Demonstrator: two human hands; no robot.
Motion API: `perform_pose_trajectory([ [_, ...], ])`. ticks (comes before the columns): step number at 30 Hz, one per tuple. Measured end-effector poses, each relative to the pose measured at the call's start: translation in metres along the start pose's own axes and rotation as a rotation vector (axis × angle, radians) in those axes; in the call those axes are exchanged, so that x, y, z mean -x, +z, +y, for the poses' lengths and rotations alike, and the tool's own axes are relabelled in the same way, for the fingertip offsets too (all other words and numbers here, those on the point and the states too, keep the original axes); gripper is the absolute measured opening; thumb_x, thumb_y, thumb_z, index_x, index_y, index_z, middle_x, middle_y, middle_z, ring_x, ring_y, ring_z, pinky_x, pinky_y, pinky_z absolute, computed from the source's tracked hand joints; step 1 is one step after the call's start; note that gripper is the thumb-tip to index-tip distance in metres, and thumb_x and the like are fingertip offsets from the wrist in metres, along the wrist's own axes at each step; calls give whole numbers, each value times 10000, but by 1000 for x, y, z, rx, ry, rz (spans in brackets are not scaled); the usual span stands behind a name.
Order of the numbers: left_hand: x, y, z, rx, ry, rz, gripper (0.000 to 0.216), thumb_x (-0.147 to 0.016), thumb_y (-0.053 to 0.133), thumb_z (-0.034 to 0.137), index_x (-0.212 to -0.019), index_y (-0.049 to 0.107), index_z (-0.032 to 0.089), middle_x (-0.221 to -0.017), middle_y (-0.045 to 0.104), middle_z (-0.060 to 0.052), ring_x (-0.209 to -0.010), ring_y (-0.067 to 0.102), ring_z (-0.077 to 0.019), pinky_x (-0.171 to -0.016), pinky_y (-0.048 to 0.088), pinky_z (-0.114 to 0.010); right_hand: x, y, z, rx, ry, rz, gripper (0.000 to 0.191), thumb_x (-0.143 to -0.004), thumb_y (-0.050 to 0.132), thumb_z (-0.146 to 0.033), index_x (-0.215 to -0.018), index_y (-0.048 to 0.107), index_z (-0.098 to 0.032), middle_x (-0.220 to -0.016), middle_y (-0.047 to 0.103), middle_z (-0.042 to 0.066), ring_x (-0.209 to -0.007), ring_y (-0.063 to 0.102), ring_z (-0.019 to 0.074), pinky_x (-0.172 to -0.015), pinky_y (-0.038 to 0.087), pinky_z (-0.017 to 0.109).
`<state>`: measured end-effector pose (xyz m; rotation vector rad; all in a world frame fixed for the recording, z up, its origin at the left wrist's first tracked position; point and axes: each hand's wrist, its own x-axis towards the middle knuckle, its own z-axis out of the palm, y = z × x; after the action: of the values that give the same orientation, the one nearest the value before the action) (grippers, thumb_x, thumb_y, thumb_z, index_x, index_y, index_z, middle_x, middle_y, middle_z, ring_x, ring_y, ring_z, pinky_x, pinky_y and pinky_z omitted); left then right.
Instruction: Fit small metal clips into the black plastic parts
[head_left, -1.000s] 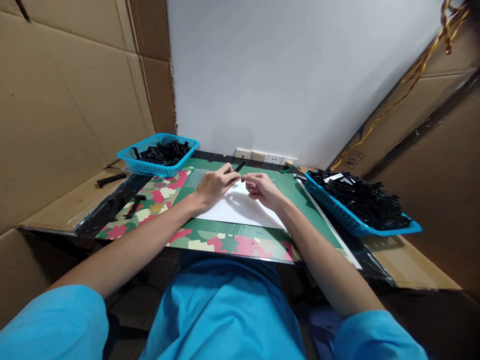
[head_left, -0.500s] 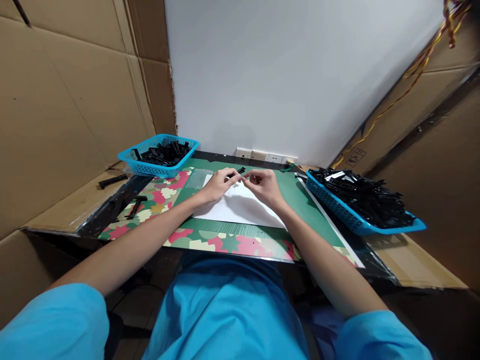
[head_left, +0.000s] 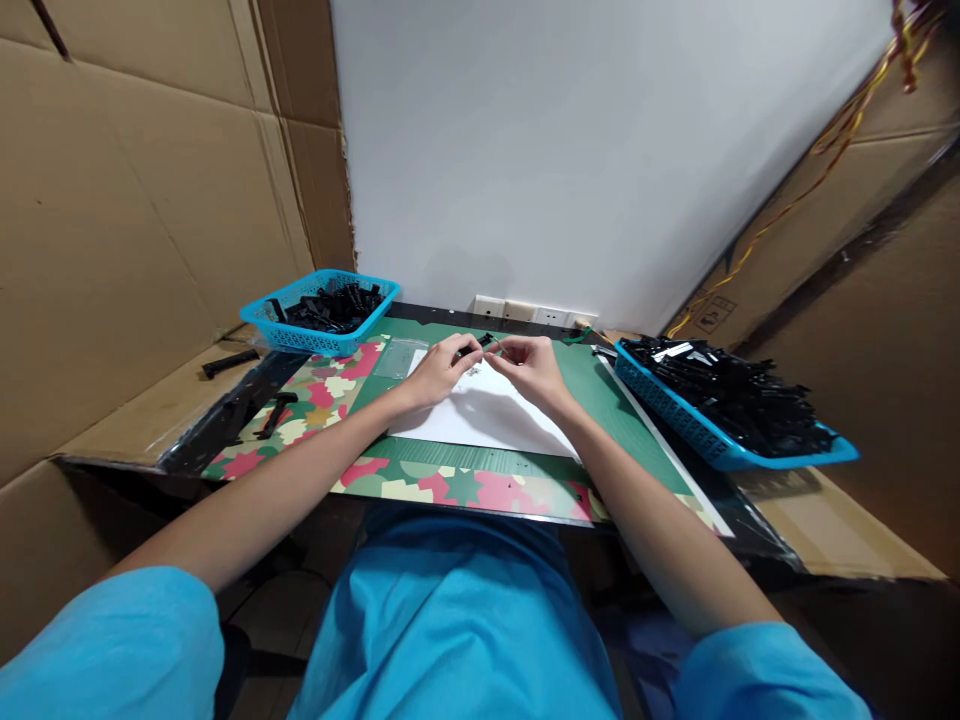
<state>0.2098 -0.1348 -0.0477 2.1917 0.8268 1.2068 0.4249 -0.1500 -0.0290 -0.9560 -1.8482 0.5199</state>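
Note:
My left hand (head_left: pixel 441 370) is closed on a small black plastic part (head_left: pixel 486 340), whose end shows past the fingertips. Close beside it, my right hand (head_left: pixel 531 368) is pinched, with a thin, light sliver at its fingers that is too small to name. The two sets of fingertips nearly meet above a white sheet of paper (head_left: pixel 480 420). Tiny metallic bits (head_left: pixel 474 371) lie on the sheet just under the hands. Most of the black part is hidden by the left fingers.
A blue basket (head_left: pixel 259 325) of black parts stands at the back left, and a fuller blue basket (head_left: pixel 667 420) at the right. Loose black parts (head_left: pixel 277 412) lie on the left. A clear plastic bag (head_left: pixel 394 358) is behind the left hand. Wall sockets (head_left: pixel 520 311) line the back edge.
The right fingers have shifted slightly, and a thin sliver now shows at them. The left hand keeps its hold on the black part. The whole view has moved a little.

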Motion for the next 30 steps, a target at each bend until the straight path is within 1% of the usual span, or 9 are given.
perform_pose_trajectory([
  [2, -1, 2, -3, 60, -25, 6, 310, -1075, 559, 459, -1052, 704, 185, -1005, 669, -66, -862, 606, -170, -751, 475, -282, 0, 0, 2, -34, -14, 24, 371, -894, 786, -519, -870, 818, -150, -614, 437, -23, -595, 312, 122, -534, 228, 288],
  [5, -2, 4, -7, 234, -105, 17, 379, -1087, 493, 486, -1098, 712, 176, -909, 610, -36, -680, 515, -119, -594, 410, -245, 1, 1, 3, -4, -78, 99, 305, -888, 801, -453, -847, 814, -151, -604, 480, -19, -576, 346, 118, -526, 256, 281],
  [8, -4, 6, -8, 424, -166, 18, 332, -1053, 527, 410, -1236, 703, 196, -894, 559, -12, -557, 419, -79, -478, 311, -232, 4, 6, 5, 91, -181, 204, 225, -883, 792, -383, -824, 798, -165, -612, 539, -11, -574, 401, 120, -541, 317, 273],
  [10, -4, 6, -4, 533, -175, 27, 380, -1000, 586, 326, -1363, 648, 232, -947, 571, -17, -559, 455, -73, -467, 318, -226, 5, 9, 5, 157, -247, 257, 200, -895, 770, -348, -789, 774, -178, -614, 564, -10, -574, 423, 120, -556, 348, 269],
  [15, -8, 9, 2, 730, -140, 58, 779, -874, 696, 184, -1598, 423, 281, -1014, 650, -38, -681, 599, -115, -595, 456, -250, 9, 12, 6, 277, -413, 265, 262, -996, 703, -314, -767, 738, -190, -621, 579, -12, -567, 425, 114, -572, 362, 267],
  [17, -10, 10, 4, 781, -158, 62, 778, -860, 715, 181, -1593, 459, 231, -1027, 667, -52, -693, 602, -120, -613, 457, -261, 10, 11, 7, 308, -457, 248, 273, -1021, 687, -297, -773, 737, -194, -629, 582, -13, -563, 425, 112, -575, 361, 267],
  [21, -9, 11, 11, 844, -231, 47, 492, -938, 684, 268, -1404, 678, 112, -1045, 702, -110, -723, 586, -126, -623, 434, -261, 13, 11, 9, 362, -483, 182, 260, -1028, 662, -248, -787, 747, -204, -637, 593, -11, -562, 439, 116, -576, 361, 266],
  [25, -7, 10, 14, 844, -234, 35, 404, -987, 627, 300, -1317, 752, 103, -1048, 735, -134, -736, 572, -135, -645, 433, -263, 14, 13, 13, 383, -477, 134, 230, -1020, 629, -208, -845, 778, -210, -662, 634, -5, -566, 470, 118, -585, 381, 258],
  [30, -10, 12, 2, 764, -181, 19, 404, -959, 639, 282, -1301, 772, 111, -1032, 733, -123, -704, 563, -127, -620, 407, -262, 14, 13, 15, 399, -461, 114, 222, -1016, 631, -210, -852, 782, -210, -678, 659, 3, -573, 500, 122, -581, 382, 252],
])
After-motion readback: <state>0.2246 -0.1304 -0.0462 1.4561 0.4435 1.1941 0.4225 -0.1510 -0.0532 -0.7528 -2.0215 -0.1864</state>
